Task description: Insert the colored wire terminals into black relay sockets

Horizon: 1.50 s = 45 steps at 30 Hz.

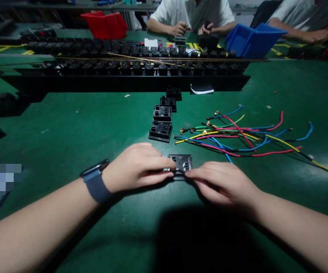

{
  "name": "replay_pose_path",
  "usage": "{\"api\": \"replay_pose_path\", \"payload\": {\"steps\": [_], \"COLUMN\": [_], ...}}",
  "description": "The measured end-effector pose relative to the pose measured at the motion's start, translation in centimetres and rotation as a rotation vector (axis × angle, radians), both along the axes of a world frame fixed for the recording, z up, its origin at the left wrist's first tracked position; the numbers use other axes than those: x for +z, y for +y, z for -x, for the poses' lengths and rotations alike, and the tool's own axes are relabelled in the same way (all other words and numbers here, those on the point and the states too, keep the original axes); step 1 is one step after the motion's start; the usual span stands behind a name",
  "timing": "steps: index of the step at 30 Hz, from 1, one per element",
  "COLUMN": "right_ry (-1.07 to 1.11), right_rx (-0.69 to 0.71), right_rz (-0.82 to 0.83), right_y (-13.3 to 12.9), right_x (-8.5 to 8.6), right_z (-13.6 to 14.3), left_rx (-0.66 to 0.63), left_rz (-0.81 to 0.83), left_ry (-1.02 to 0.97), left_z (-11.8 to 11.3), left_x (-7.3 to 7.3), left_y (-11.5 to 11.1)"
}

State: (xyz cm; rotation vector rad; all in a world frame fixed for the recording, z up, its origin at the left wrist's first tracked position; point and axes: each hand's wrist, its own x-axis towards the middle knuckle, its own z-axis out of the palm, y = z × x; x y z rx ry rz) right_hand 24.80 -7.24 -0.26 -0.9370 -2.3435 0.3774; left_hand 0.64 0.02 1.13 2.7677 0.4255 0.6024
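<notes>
A black plate (183,161) lies on the green worktop (110,117), just between the two bare hands of the person. The left hand (141,167) comes to the plate's left side with its thumb and forefinger drawn close together, the other fingers curled behind; the right hand (226,185) meets its right side in much the same way, fingers bunched and thumb tucked below. A small dark strip (180,171) runs across the plate between the fingertips, but it is too small and dim to tell whether either hand pinches it or the plate itself. A watch (96,172) with a blue band sits on the left wrist, left of the plate. Beyond the plate and a little to its left, four black parts (160,131) lie in a line leading away. To the right of the plate and farther off, a loose spread of wires (239,132) in red, blue, yellow and green covers part of the worktop. Well beyond the plate stretches a long black rack (130,83), with a red bin (107,25) and a blue bin (252,40) past it. Farthest from the plate, a person in a white shirt (195,13) has both hands raised over small items.
</notes>
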Motion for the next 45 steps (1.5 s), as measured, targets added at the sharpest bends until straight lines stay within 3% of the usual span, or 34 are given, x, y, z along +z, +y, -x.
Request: {"api": "replay_pose_path", "payload": {"steps": [4,11,18,23,29,32,35,45], "right_ry": [-0.009,-0.037,-0.047,-0.042,-0.002,-0.126,-0.236,-0.070], "right_rx": [-0.004,-0.057,-0.056,-0.078,-0.299,-0.486,-0.576,-0.462], "right_rz": [-0.009,-0.015,-0.006,-0.008,-0.108,-0.091,-0.016,0.006], "right_y": [0.0,-0.1,-0.1,-0.1,0.7,1.4,1.9,0.9], "right_x": [0.1,0.5,0.4,0.7,0.9,0.2,-0.5,0.1], "right_z": [0.1,0.3,0.3,0.3,-0.8,-1.5,-1.9,-1.1], "left_rx": [0.002,0.004,0.017,0.017,0.029,0.023,0.022,0.034], "left_rz": [0.013,0.176,0.035,0.034,0.044,0.068,0.069,0.045], "left_ry": [-0.020,-0.081,-0.028,-0.030,0.003,0.001,-0.006,0.012], "left_z": [0.0,-0.3,-0.4,-0.4,-0.4,-0.4,-0.5,-0.6], "left_x": [0.1,0.1,-0.2,-0.2,-0.1,0.0,0.1,0.1], "left_y": [0.2,-0.4,-0.5,-0.5,-0.7,-0.8,-0.8,-0.7]}}
